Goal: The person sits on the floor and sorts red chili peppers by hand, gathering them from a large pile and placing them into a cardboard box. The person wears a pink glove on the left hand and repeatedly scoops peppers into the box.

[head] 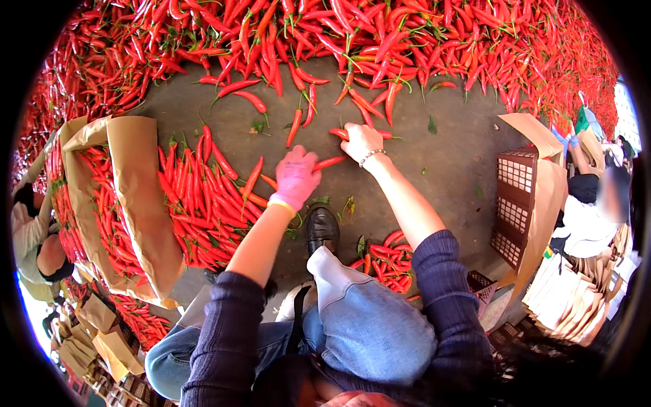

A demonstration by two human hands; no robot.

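Observation:
My left hand (pixel 295 175), in a pink glove and slightly blurred, is closed around a red chili pepper (pixel 329 163) whose tip sticks out to the right. Bare and wearing a beaded bracelet, my right hand (pixel 362 142) grips another red chili pepper (pixel 389 135) low over the brown floor; its two ends show on either side of the fingers. To the left of my gloved hand lies a pile of chili peppers (pixel 203 203), mostly lined up. Beyond both hands, a few loose chili peppers (pixel 295 126) lie apart from a large heap of chili peppers (pixel 376 35).
A paper-lined container (pixel 140 193) full of peppers stands at left. On the right is a brown plastic crate (pixel 513 203) with paper over it. A small pepper pile (pixel 389 264) lies beside my shoe (pixel 322 229). People sit at both sides, near stacked paper bags (pixel 564 300).

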